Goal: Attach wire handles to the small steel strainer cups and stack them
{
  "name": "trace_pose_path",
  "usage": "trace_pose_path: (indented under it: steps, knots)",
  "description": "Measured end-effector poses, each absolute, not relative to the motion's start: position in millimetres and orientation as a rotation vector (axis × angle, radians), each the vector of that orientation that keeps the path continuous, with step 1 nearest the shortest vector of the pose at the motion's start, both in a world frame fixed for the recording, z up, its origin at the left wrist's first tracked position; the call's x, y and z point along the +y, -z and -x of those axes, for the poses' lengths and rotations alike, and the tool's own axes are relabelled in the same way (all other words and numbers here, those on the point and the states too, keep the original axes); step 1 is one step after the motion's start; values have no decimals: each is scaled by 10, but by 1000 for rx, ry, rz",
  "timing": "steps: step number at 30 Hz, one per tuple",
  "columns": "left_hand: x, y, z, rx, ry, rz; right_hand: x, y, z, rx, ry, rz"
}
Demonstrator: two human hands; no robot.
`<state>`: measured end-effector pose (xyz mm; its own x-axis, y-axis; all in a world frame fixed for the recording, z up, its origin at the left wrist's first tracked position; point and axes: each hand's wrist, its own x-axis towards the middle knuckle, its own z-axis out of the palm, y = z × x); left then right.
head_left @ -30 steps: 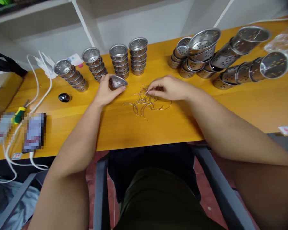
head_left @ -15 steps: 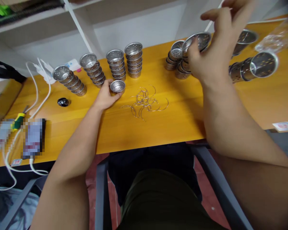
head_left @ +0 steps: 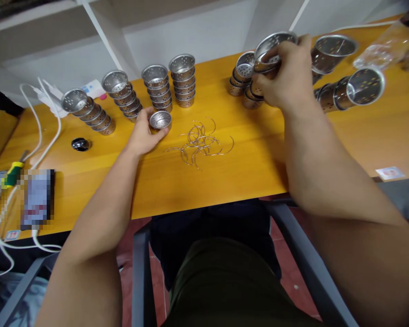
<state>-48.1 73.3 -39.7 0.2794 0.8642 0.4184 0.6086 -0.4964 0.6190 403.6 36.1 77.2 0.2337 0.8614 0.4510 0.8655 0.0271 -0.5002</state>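
My left hand [head_left: 143, 135] is wrapped round a single small perforated metal cup [head_left: 161, 121], which stands upright on the wooden table. At the right, my right hand [head_left: 288, 75] grips the rim of the top perforated metal cup [head_left: 267, 44] on a stack, fingers inside and thumb outside. Part of that stack is hidden behind the hand. Between the hands lies a loose pile of thin curved wires [head_left: 201, 143]. Just beyond my left hand rise stacks of the same cups, one [head_left: 156, 77] straight behind the held cup and another [head_left: 183, 79] to its right.
More cup stacks lean at the left [head_left: 85, 109] and right [head_left: 354, 88]. A black mouse [head_left: 81, 144], a green-and-yellow screwdriver [head_left: 13, 174], a phone [head_left: 37, 197] and white cables [head_left: 56, 134] occupy the left side. Clear plastic [head_left: 378, 52] lies at the far right.
My right hand has come down from above the stack, and its fingers now close on the top cup's rim. My left hand stays on the small cup. The view has shifted slightly.
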Motion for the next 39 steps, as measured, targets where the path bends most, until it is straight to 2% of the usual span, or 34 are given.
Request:
trace_pose_path:
  steps: [5,9,13,16,22,31,39]
  knots:
    - [699,358,476,1343,-1096,-2247,287,-802,-4029,-1560,141,1485]
    - [526,154,357,1347,-1219,-2357,217,-713,-3884,-1721,242,1163]
    - [349,-10,57,991,-1421,-2569,147,-452,-3440,-1965,-39,947]
    - [297,64,-192,635,-1405,-2620,73,-243,-3076,-2077,-269,767]
    - [268,285,-327,658,-1358,-2513,-33,-83,-2837,-2085,-388,785]
    - [323,184,-199,702,-1365,-2513,-46,-262,-2992,-2162,-419,664]
    - [308,235,-188,734,-1215,-2486,-2,-258,-3110,-2189,-439,644]
